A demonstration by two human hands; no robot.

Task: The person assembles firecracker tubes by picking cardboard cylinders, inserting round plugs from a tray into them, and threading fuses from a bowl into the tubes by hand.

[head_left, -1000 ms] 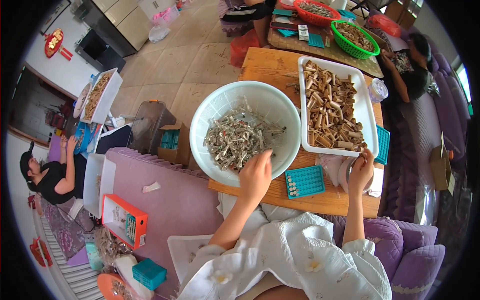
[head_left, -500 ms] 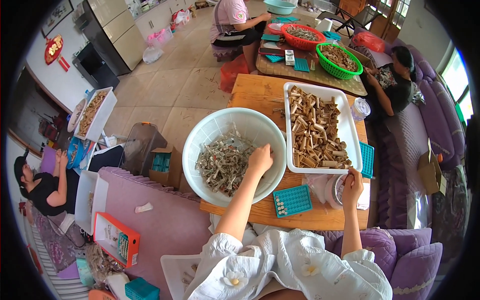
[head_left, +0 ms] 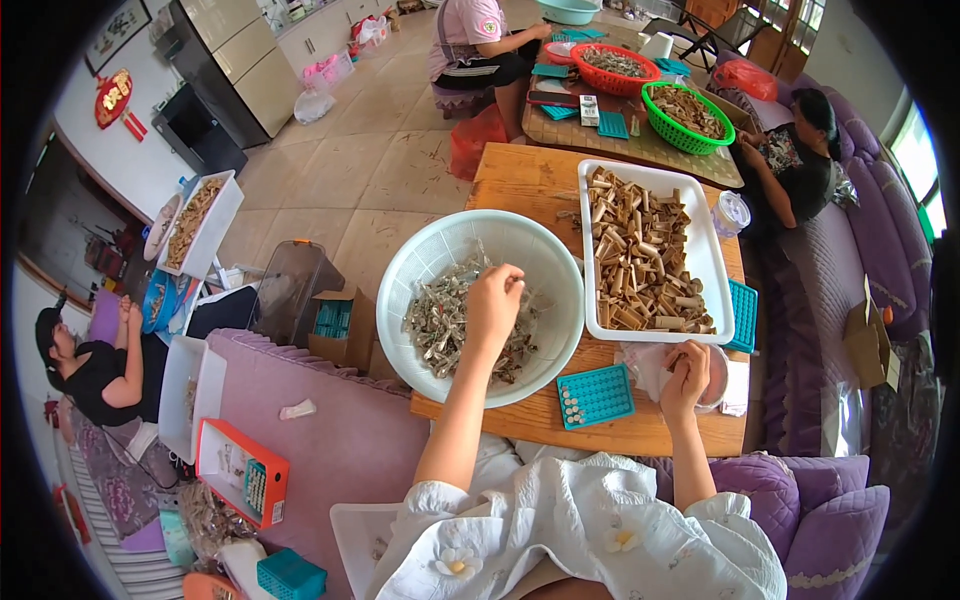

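Pale basket beneath left hand — red wall ornament, gold-lettered.

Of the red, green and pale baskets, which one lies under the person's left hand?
The large pale basket, on the nearer table; the red basket and green basket stand on the farther table.

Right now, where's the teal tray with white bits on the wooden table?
In the head view, the teal tray lies right of centre, on the near part of the wooden table, between the pale basin and the right hand.
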